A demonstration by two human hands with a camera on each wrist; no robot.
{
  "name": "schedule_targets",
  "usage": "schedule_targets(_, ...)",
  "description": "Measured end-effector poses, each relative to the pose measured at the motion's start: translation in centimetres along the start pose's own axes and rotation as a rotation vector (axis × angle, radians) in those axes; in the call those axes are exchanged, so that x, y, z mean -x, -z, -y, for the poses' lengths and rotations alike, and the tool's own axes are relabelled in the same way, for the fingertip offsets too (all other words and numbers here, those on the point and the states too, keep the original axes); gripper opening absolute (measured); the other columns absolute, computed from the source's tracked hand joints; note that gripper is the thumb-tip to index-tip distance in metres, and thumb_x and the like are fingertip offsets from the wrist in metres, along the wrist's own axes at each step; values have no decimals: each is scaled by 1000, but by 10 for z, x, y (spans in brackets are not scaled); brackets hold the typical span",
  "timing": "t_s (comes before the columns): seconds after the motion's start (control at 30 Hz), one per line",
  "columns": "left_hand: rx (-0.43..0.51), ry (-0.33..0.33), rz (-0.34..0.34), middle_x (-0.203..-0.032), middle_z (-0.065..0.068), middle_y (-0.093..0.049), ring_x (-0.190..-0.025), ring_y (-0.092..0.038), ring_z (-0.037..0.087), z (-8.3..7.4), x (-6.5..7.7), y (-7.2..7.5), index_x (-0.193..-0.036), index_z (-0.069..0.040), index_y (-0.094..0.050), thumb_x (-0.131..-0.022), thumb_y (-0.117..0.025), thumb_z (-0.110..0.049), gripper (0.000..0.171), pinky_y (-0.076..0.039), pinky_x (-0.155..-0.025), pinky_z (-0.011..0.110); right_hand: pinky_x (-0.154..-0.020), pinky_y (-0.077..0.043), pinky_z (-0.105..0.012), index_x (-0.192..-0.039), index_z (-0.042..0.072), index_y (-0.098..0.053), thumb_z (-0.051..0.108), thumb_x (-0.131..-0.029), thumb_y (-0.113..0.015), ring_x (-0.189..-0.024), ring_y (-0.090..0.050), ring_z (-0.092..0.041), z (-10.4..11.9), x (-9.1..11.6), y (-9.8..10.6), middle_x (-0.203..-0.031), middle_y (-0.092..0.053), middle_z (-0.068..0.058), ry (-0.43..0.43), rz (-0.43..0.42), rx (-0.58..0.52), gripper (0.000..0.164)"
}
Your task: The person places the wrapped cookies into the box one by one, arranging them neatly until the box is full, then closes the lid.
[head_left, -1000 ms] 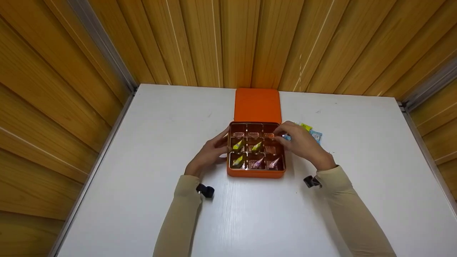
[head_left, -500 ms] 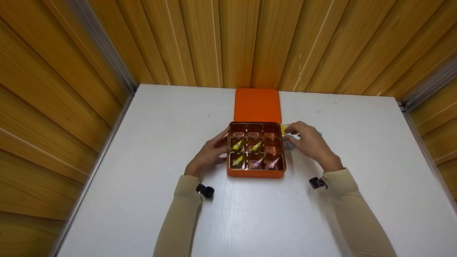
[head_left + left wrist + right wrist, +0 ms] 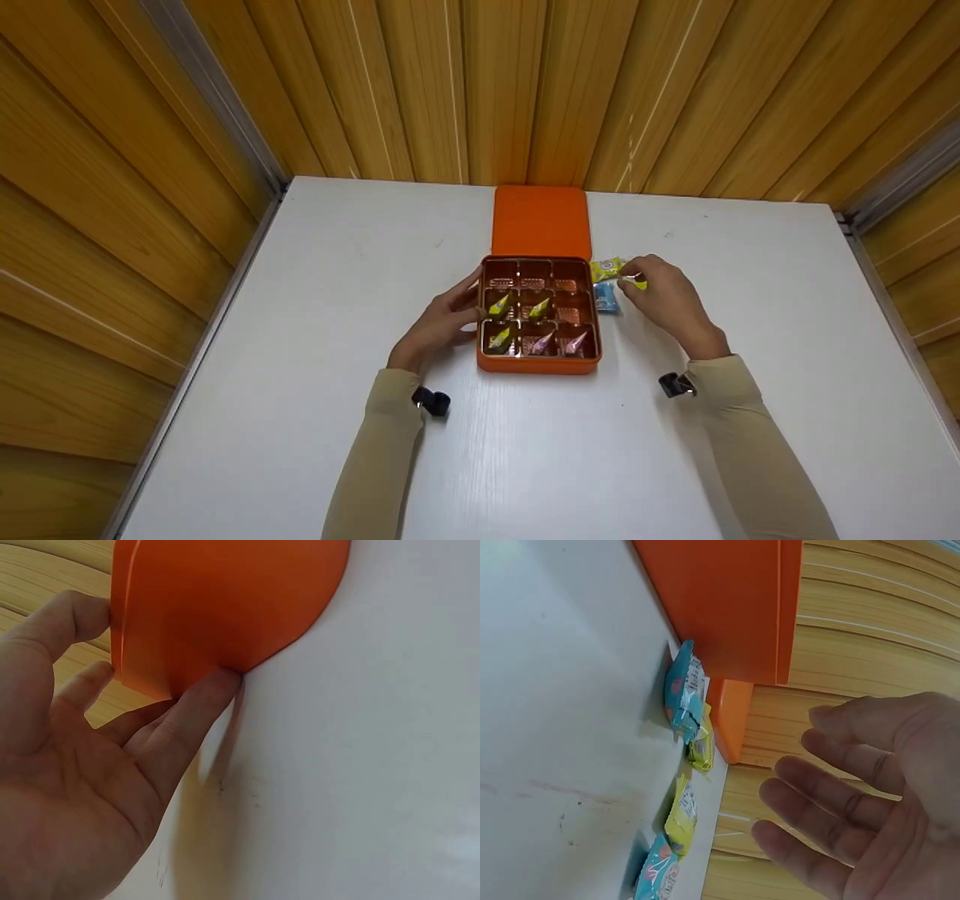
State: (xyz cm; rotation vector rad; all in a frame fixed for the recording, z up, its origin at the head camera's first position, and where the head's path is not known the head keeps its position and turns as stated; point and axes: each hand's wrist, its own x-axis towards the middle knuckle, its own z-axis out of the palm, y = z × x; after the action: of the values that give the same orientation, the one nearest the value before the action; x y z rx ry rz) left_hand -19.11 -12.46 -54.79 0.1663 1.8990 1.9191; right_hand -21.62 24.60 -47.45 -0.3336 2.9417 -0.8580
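Note:
An orange tin [image 3: 538,365] with a nine-compartment insert stands in the head view. Yellow-green wrapped candies [image 3: 539,308] stand in three compartments, and pink ones [image 3: 575,343] in two of the front row. My left hand [image 3: 442,319] rests against the tin's left side; in the left wrist view its fingertips [image 3: 225,682] touch the wall low down and by the rim. To the right, my right hand [image 3: 664,296] hovers by loose candies, its fingers relaxed and holding nothing in the right wrist view. Beside the tin lie a yellow candy [image 3: 606,268] and a blue candy [image 3: 606,298].
Behind the tin lies its orange lid [image 3: 541,221], near the back edge of the white table [image 3: 360,247]. In the right wrist view, another yellow candy [image 3: 681,817] and another blue candy [image 3: 658,870] lie further along. Wood-patterned walls [image 3: 502,90] enclose the table.
My right hand has moved right, from over the tin's right edge to above the loose candies, uncovering a yellow and a blue one beside the tin. The left hand has stayed in place.

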Motion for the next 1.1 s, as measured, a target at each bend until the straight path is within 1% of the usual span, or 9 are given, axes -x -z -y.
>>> schedule_targets(0.07,-10,-4,0,-168,5,-37,-138,-56,27,0,0,0,-167,-45,-30,-105,-67,-17,77,-56,-102,49,-99,-52,-61,-124,-8,-69,10,-104,-68,-119,-62,-47,-3,0,0,-126,-66,-28,-14,-9,12,27)
schedule_targets(0.27,19,-17,5,-164,6,-44,-134,-59,29,-1,-1,0,-167,-42,-30,-105,-65,-14,77,-57,-100,50,-95,-54,-60,-126,-10,-68,10,-103,-69,-114,-62,-46,-9,0,0,-128,-63,-30,-57,-41,33,31)
schedule_targets(0.4,5,-13,-4,-165,6,-43,-133,-60,28,-1,-1,0,-167,-42,-31,-104,-65,-12,78,-58,-100,49,-93,-53,-60,-127,-12,-67,9,-102,-69,-111,-63,-45,-14,-1,0,-127,-62,-32,-72,-66,49,32)
schedule_targets(0.6,-3,-6,-13,-165,6,-43,-135,-58,29,-1,-1,-1,-166,-45,-32,-103,-66,-13,78,-57,-101,50,-97,-52,-62,-127,-14,-65,9,-103,-66,-117,-61,-48,-21,-3,1,-128,-60,-33,-112,-96,61,34)
schedule_targets(0.67,-9,-6,-13,-165,6,-43,-137,-56,28,-2,-1,-1,-166,-45,-32,-103,-67,-13,79,-56,-101,51,-94,-52,-62,-126,-14,-66,9,-103,-65,-114,-62,-48,-23,-3,2,-127,-60,-34,-122,-109,67,33)
schedule_targets(0.77,-31,-19,-12,-168,7,-38,-142,-52,28,-2,0,-1,-167,-43,-31,-102,-66,-11,80,-57,-100,51,-89,-53,-61,-124,-15,-66,9,-102,-63,-108,-63,-48,-26,-3,3,-123,-61,-34,-126,-127,73,33)
schedule_targets(0.9,-45,-31,-9,-170,9,-34,-145,-48,28,-3,0,0,-168,-40,-29,-102,-65,-10,80,-57,-99,50,-86,-53,-62,-122,-16,-66,10,-101,-61,-104,-64,-48,-29,-3,4,-121,-62,-35,-130,-122,90,34)
schedule_targets(1.1,-35,-1,-26,-170,7,-35,-142,-51,29,-3,0,-1,-167,-44,-31,-102,-65,-11,81,-58,-98,49,-86,-54,-63,-124,-18,-63,11,-101,-63,-103,-65,-49,-33,-4,4,-118,-62,-37,-163,-103,137,37)
